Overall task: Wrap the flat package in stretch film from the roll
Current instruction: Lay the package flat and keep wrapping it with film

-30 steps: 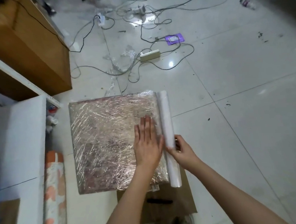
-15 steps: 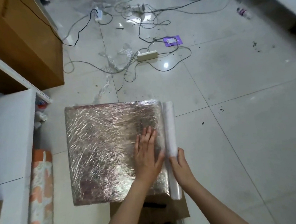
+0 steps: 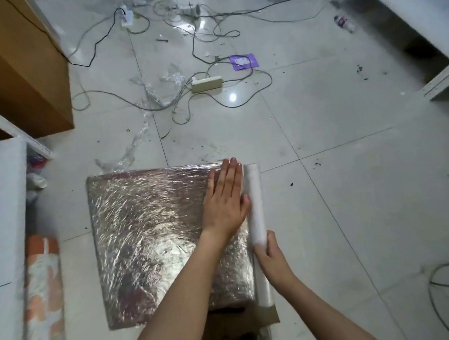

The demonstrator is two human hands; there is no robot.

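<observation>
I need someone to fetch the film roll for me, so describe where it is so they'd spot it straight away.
Find the big shiny flat package lying on the tiled floor. Along its right edge lies the stretch film roll, a long white tube, with the right hand gripping its near part and the left hand flat on the package beside it. Unlike the orange patterned roll far left, it is plain white.

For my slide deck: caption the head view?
Left hand presses film flat on the wrapped package while right hand grips the roll alongside.

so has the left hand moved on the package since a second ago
Yes. The left hand has slid along the flat package, away from the person, from mid-length to its far edge, staying flat beside the film roll.
</observation>
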